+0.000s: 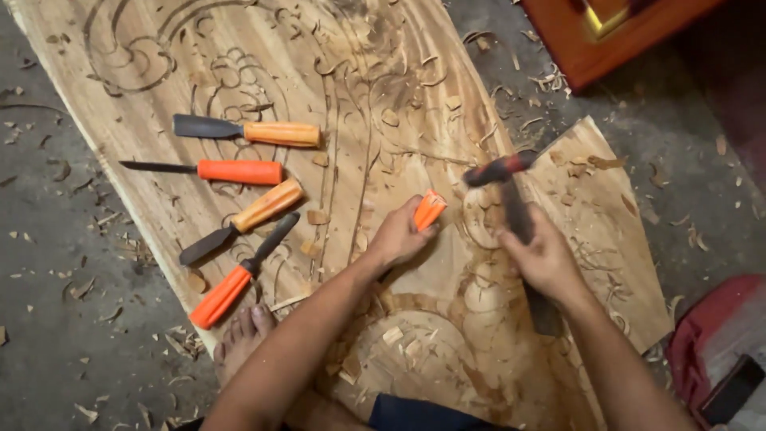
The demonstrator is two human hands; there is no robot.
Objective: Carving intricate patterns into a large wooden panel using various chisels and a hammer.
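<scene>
A grey concrete floor (48, 263), strewn with wood shavings (542, 80), lay under a large pale wooden panel (375, 104) that ran slantwise through the view. Curling lines and leaf shapes were cut into its face, and loose chips lay in the hollows.

The left hand (396, 237) was clamped round an orange-handled chisel (428, 210), of which only the handle end showed above the fist; the blade was hidden beneath the hand, against the carved wood near the middle of the panel. The right hand (545, 259) was closed on a dark mallet (511, 191), blurred in the picture, whose red and black end stood up just beside the chisel handle, to its right.

Four spare chisels lay on the panel to the left, well apart from the hands: a broad-bladed one with a light orange handle (281, 133) farthest up, a thin-bladed one with a bright orange handle (239, 172) below it, a third with a pale orange handle (267, 205) lying aslant, and a fourth with a ribbed orange handle (221, 297) nearest the person. A bare foot (242, 339) rested at the panel's lower edge, just below that fourth chisel. A red wooden box (582, 48) stood at the top right, and a red cloth thing (710, 335) lay at the lower right.
</scene>
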